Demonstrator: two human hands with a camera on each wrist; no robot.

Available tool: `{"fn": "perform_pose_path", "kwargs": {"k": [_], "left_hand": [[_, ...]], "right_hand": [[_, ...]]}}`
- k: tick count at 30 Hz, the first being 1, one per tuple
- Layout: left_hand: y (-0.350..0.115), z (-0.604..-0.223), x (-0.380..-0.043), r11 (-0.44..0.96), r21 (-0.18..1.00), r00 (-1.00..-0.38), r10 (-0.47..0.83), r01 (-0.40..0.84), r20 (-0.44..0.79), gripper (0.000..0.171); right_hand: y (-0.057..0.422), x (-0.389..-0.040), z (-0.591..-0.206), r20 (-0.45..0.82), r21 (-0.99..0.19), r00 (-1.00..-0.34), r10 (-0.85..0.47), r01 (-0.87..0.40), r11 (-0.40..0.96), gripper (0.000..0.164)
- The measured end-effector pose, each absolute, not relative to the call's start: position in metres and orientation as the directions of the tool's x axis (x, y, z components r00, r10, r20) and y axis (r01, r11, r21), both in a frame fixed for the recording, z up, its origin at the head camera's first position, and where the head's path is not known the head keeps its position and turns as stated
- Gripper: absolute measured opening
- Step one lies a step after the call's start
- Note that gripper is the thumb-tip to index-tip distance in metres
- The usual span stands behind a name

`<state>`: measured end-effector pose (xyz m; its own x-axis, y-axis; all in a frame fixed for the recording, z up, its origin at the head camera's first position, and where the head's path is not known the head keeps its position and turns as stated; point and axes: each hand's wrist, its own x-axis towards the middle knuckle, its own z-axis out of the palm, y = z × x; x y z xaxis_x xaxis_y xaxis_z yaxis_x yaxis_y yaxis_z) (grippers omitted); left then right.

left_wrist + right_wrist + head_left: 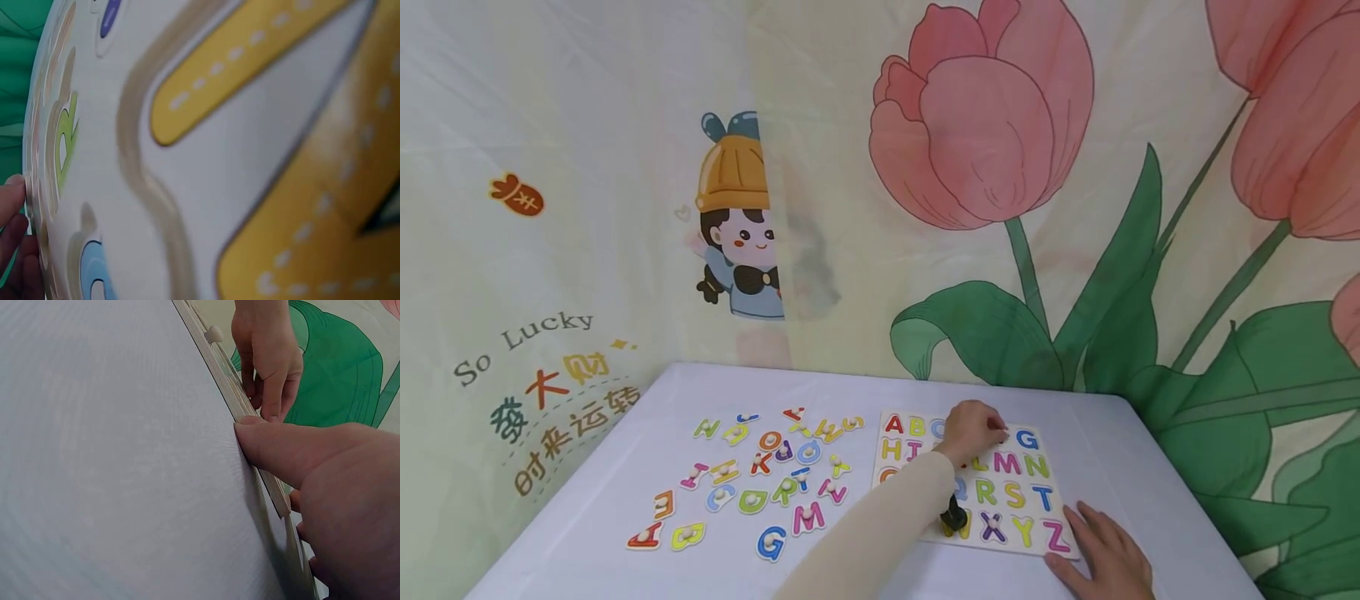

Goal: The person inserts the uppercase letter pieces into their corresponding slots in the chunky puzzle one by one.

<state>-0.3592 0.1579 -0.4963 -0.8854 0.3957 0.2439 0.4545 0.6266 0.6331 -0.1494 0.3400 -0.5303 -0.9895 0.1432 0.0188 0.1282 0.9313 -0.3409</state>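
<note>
A wooden alphabet board (940, 540) lies on the table, with coloured letters in rows. My left hand (972, 432) reaches over its top row, beside the blue G. The fingertips pinch a small letter piece (1003, 437), mostly hidden by the hand. In the right wrist view the left hand (270, 369) points its fingers down at the board. My right hand (1108, 550) rests at the board's near right corner, fingers along the side and thumb (269, 440) against the edge. A purple X piece (992, 527) with a knob sits in the bottom row.
Many loose knobbed letter pieces lie left of the board, among them a blue G (771, 543), a pink M (808, 518) and a red A (644, 536). A white cloth covers the table (587, 508). Behind it hangs a printed curtain (820, 167) with tulips.
</note>
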Motion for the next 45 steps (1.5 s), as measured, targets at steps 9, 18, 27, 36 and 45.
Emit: {"fn": "perform_pose_path", "kwargs": {"k": [9,18,27,36,45], "left_hand": [[0.157,-0.499,-0.36,0.614,0.652,-0.891,0.371,0.446,0.26,0.01],[0.14,-0.485,-0.355,0.598,0.599,-0.827,0.517,0.533,0.22,0.013],[0.08,-0.451,-0.357,0.549,0.493,-0.696,0.695,0.675,0.179,0.024],[-0.01,-0.424,-0.346,0.513,0.474,-0.632,0.765,0.715,0.124,0.031],[-0.097,-0.429,-0.346,0.571,0.401,-0.632,0.775,0.717,0.026,0.027]], "right_hand": [[0.337,-0.15,-0.526,0.019,-0.335,-0.989,0.145,0.13,0.933,0.109],[0.337,-0.149,-0.528,0.004,-0.335,-0.989,0.145,0.135,0.932,0.108],[0.337,-0.149,-0.527,-0.001,-0.357,-0.991,0.133,0.124,0.926,0.105],[0.337,-0.15,-0.522,-0.017,-0.356,-0.992,0.129,0.126,0.926,0.105],[0.335,-0.149,-0.524,-0.012,-0.357,-0.991,0.131,0.127,0.926,0.104]]}}
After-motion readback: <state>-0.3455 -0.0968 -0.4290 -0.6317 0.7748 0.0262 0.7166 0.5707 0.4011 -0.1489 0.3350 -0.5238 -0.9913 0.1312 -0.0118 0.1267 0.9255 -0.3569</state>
